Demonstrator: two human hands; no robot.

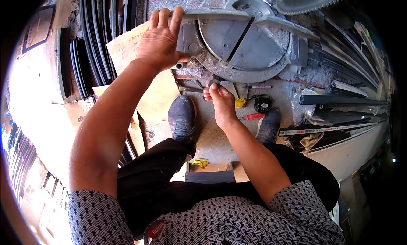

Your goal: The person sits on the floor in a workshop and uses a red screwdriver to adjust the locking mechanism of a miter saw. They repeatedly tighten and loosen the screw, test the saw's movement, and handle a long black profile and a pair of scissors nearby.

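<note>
My left hand (160,44) lies with its fingers stretched over the left end of the metal fence (207,14) of a mitre saw, its thumb apart. Beneath that arm is a sheet of brown cardboard (159,99). In front of the saw's round grey turntable (216,37), my right hand (221,102) is closed, thumb pressed to the fingers. A small dark piece shows at its fingertips, too hidden to name. To the right of that hand lie a black tape measure (262,103), a small yellow object (240,102), a red-handled tool (255,116) and a marker pen (259,86).
A toothed saw blade (311,2) hangs at the upper right. Long dark profiles (91,41) lean at the left; more strips (343,100), partly in plastic film, lie at the right beside a work glove (312,142). My shoes (182,118) flank the floor area.
</note>
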